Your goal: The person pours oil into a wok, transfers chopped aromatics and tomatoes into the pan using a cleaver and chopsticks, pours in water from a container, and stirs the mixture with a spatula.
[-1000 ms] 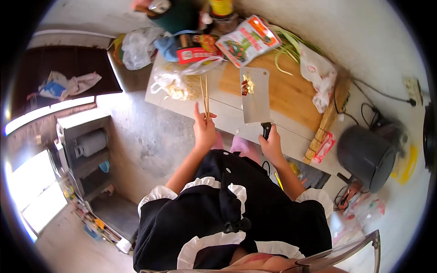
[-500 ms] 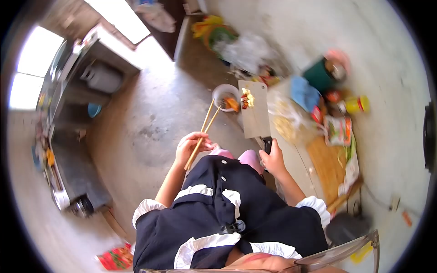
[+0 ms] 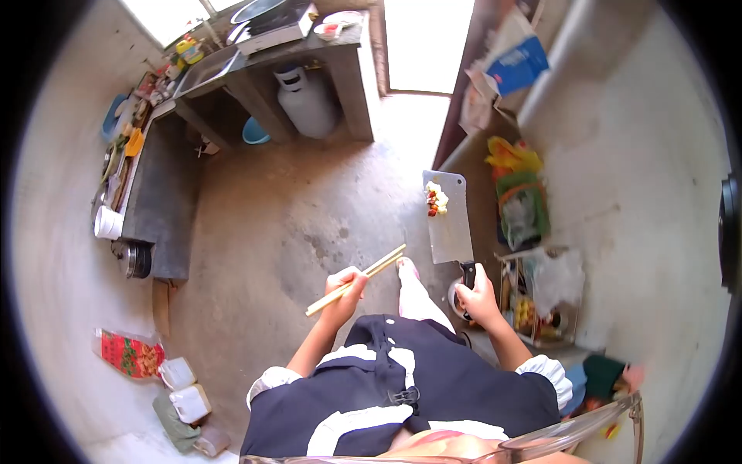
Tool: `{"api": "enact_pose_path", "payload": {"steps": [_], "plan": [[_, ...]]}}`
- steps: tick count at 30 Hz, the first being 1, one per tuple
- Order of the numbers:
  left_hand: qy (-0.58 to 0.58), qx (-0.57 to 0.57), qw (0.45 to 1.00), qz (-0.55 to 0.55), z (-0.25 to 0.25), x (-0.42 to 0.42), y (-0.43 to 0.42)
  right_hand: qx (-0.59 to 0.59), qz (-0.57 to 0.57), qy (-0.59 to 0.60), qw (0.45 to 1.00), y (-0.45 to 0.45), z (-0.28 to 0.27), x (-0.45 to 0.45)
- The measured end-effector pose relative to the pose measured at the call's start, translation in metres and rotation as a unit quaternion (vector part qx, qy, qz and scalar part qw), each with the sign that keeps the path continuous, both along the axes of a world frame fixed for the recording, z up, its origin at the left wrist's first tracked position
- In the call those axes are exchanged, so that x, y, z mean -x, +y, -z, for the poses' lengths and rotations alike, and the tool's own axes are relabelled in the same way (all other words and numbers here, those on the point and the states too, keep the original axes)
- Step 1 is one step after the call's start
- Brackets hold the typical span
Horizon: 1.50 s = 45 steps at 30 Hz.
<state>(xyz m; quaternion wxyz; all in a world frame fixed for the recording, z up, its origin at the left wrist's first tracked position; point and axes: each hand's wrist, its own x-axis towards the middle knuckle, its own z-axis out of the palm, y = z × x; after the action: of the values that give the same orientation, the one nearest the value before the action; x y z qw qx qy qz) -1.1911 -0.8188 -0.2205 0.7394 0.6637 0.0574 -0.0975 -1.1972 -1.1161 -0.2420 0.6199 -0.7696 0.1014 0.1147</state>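
My left hand (image 3: 345,291) is closed around a pair of long wooden chopsticks (image 3: 379,265), whose tips point away to the right over the floor. In my right hand (image 3: 481,298) is the black handle of a cleaver (image 3: 451,232), its broad blade held out flat in front of me. Chopped pieces, pale and reddish brown (image 3: 436,199), lie on the far left part of the blade; their kind is too small to tell. Below the cleaver's handle, a round pale object (image 3: 457,298) is partly hidden by my right hand.
A concrete counter (image 3: 166,201) runs along the left, with a stove (image 3: 276,31) at its far end and a gas cylinder (image 3: 306,104) underneath. A bright doorway (image 3: 430,46) opens ahead. Bags (image 3: 524,201) and a rack (image 3: 533,332) line the right wall. White jugs (image 3: 190,402) stand at lower left.
My view has swung left, away from the cutting board and bowl, toward the stove and doorway. The chopsticks have left the bowl and tilted lower. The cleaver still carries the chopped pieces.
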Motion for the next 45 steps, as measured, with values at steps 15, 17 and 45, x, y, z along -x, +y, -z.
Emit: {"api": "enact_pose_path", "payload": {"steps": [15, 17, 45], "plan": [[-0.159, -0.211, 0.931, -0.251, -0.056, -0.352, 0.207, -0.022, -0.104, 0.001, 0.994, 0.191, -0.022, -0.468], [-0.203, -0.253, 0.912, -0.252, -0.046, -0.405, 0.247, -0.022, -0.104, -0.008, 0.994, 0.216, -0.017, -0.516], [-0.242, -0.544, 0.802, 0.044, -0.141, -1.131, 0.540, -0.008, 0.020, 0.046, 0.999, 0.360, 0.007, -0.919]]}}
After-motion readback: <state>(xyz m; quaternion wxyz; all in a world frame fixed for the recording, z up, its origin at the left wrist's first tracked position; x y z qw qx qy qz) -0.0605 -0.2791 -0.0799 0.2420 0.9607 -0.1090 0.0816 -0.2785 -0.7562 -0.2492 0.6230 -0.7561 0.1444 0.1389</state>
